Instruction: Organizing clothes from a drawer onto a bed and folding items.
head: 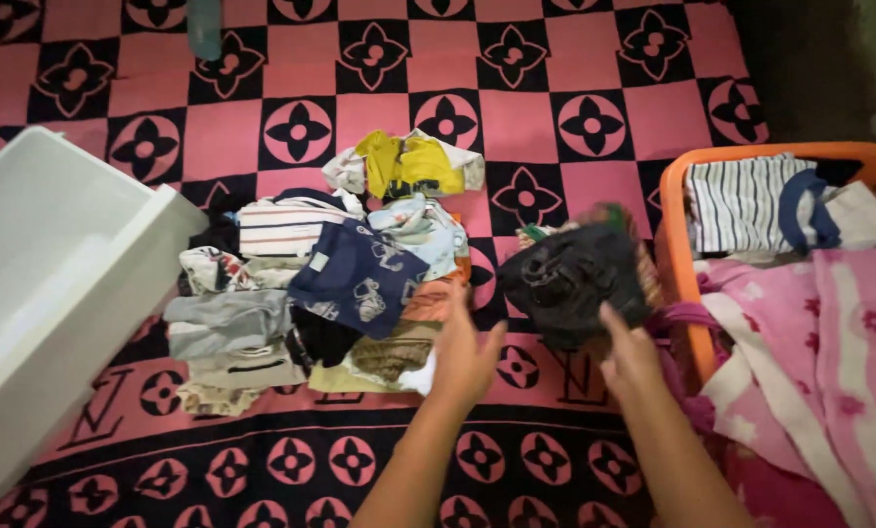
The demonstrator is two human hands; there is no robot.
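Two bare forearms are rising from the bottom edge. The left hand (462,357) is reaching forward, palm turned inward, its fingers spread open and holding nothing, hovering at the right edge of the heap of folded clothes (320,293). Left of that heap a white plastic bin (56,293) is sitting tilted on the pink-and-black patterned blanket (516,108). The right hand (628,357) is stretching up with its fingers touching the lower edge of a crumpled dark garment (575,279); whether they are gripping it cannot be told. Further right, an orange laundry basket (674,220) is holding striped and pink fabrics.
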